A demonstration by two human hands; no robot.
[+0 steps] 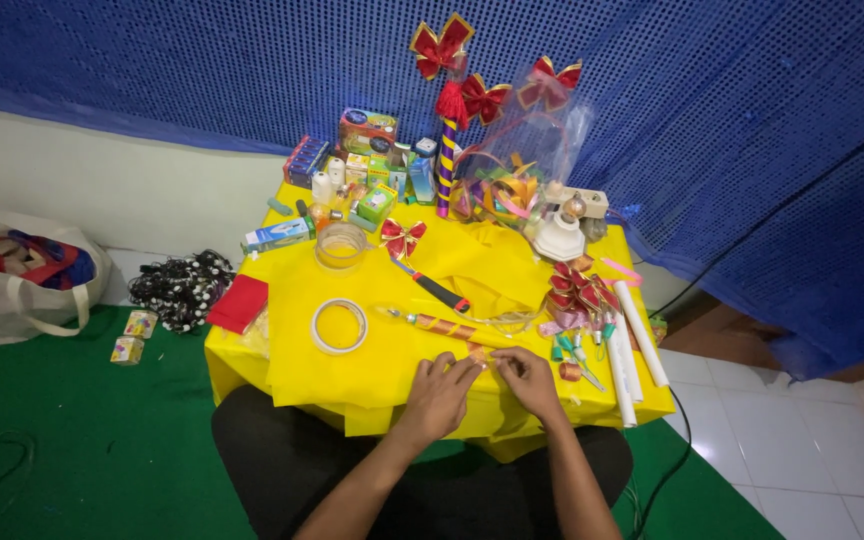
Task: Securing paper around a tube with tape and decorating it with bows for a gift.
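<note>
Left hand (442, 390) and right hand (527, 378): 2 hands pinching 1 small orange ribbon piece (479, 354) at the yellow table's (392, 385) near edge (tape roll (339, 326) and ribbon-wrapped stick (442, 325) just beyond).

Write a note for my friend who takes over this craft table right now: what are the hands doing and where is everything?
Left hand and right hand: both rest on the yellow cloth-covered table, fingertips pinching a small orange-gold piece of ribbon between them.

Beside them: a thin stick wrapped in orange and gold ribbon lies just beyond the fingers. A white roll of tape sits to the left, a red-and-black-handled tool behind the stick.

Done: the stick looks wrapped along its visible length; finished red-and-gold bows are piled at the right.

Left: the small ribbon piece is not yet fixed on anything.
</note>
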